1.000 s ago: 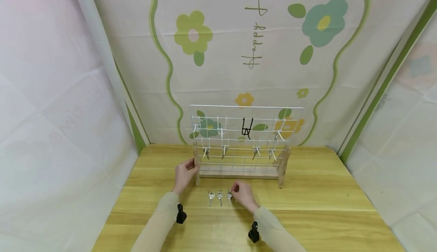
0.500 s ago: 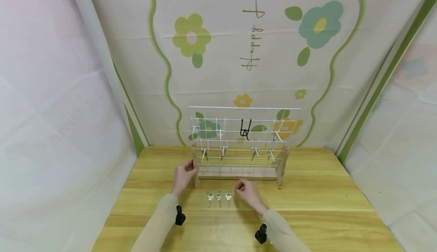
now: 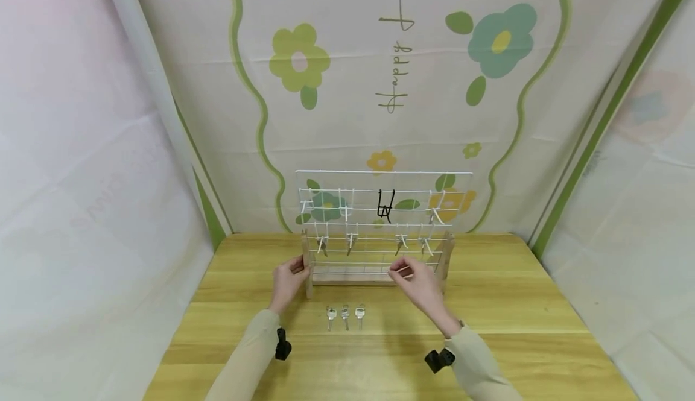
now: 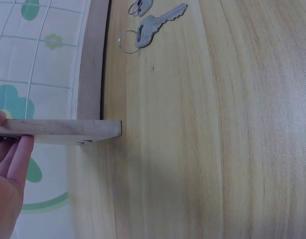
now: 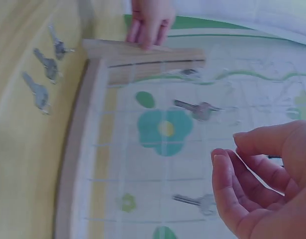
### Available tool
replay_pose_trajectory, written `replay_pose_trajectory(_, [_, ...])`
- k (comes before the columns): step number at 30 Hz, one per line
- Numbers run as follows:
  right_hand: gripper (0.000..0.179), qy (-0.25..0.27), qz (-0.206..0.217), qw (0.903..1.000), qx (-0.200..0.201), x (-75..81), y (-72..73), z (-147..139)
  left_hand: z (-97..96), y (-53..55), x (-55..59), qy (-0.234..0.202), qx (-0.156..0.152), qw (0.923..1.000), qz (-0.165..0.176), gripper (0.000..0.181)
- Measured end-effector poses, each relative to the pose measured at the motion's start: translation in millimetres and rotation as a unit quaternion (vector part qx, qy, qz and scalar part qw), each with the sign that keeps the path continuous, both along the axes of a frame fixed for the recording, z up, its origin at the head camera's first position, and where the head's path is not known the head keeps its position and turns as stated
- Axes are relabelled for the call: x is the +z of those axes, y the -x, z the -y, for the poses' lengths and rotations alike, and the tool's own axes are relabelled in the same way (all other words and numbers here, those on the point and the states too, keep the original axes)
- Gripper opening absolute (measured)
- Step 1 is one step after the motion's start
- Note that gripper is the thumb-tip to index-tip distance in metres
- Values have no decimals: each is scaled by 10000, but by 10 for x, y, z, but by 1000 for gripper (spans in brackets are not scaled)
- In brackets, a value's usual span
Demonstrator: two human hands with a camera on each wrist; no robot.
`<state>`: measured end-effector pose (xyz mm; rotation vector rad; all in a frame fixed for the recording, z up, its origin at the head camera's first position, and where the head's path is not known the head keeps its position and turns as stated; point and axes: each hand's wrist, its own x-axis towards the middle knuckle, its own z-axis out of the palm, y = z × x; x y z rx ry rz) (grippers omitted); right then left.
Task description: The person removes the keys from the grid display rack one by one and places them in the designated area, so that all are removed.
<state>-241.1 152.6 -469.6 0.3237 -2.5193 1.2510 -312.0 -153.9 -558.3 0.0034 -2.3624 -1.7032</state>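
My left hand (image 3: 288, 283) grips the left wooden end post (image 4: 58, 127) of a white wire rack (image 3: 374, 172), thumb on one face and fingers on the other. My right hand (image 3: 420, 283) is raised in front of the rack's lower right part, its fingers bent and thumb near the index finger. In the right wrist view, nothing shows between the right hand's fingertips (image 5: 223, 158). Three silver keys with rings lie in a row on the table: a left key (image 3: 331, 315), a middle key (image 3: 345, 313) and a right key (image 3: 360, 313).
Several keys hang on white hooks along the rack's lower row, including one key (image 5: 202, 110) seen in the right wrist view. A black hook (image 3: 385, 206) hangs at the upper middle. A printed cloth (image 3: 336, 117) stands behind the wooden table (image 3: 516, 328).
My right hand has left the right key and moved up and to the right, toward the rack. The three keys stay in their row. My left hand stays on the post.
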Motion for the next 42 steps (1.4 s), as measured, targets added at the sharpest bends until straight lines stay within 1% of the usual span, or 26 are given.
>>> replay_pose_trajectory(2, [7, 15, -310, 9995, -16, 118, -13, -66, 3, 1, 1, 16, 11, 10000, -2, 36])
replay_pose_trajectory(4, [7, 70, -524, 9986, -37, 217, -13, -144, 4, -5, 9, 19, 13, 10000, 21, 36])
replay_pose_trajectory(8, [9, 167, -596, 9979, -186, 360, 2, -335, -2, -16, 20, 59, -22, 10000, -10, 35])
replay_pose_trajectory(9, [9, 171, -588, 9978, -242, 384, 10, -387, -3, -16, 20, 51, -18, 10000, -18, 35])
replay_pose_trajectory(12, [8, 106, -762, 9959, -486, 436, 46, -542, -7, -26, 21, 62, -32, 10000, -70, 35])
replay_pose_trajectory(16, [7, 75, -1173, 9895, -841, 484, 141, -705, -3, -33, 22, 26, -64, 10000, -60, 36])
replay_pose_trajectory(18, [8, 99, -1270, 9873, -951, 511, 196, -759, -1, -35, 23, 41, -87, 9999, -63, 36])
replay_pose_trajectory(21, [10, 108, -1239, 9868, -1037, 557, 287, -806, 1, -41, 29, 34, -85, 10000, -30, 36])
replay_pose_trajectory(26, [14, 74, -942, 9898, -1067, 613, 434, -824, -1, -45, 36, 21, -56, 10000, 4, 36])
replay_pose_trajectory(30, [16, 82, -870, 9903, -1080, 619, 530, -812, -7, -41, 26, 15, -39, 10000, -7, 36])
replay_pose_trajectory(35, [13, 52, -1030, 9887, -1087, 606, 591, -800, -10, -33, 19, 9, -20, 10000, 9, 36])
replay_pose_trajectory(42, [10, 87, -1173, 9873, -1068, 605, 588, -787, -7, -24, 20, 59, -4, 10000, 10, 36])
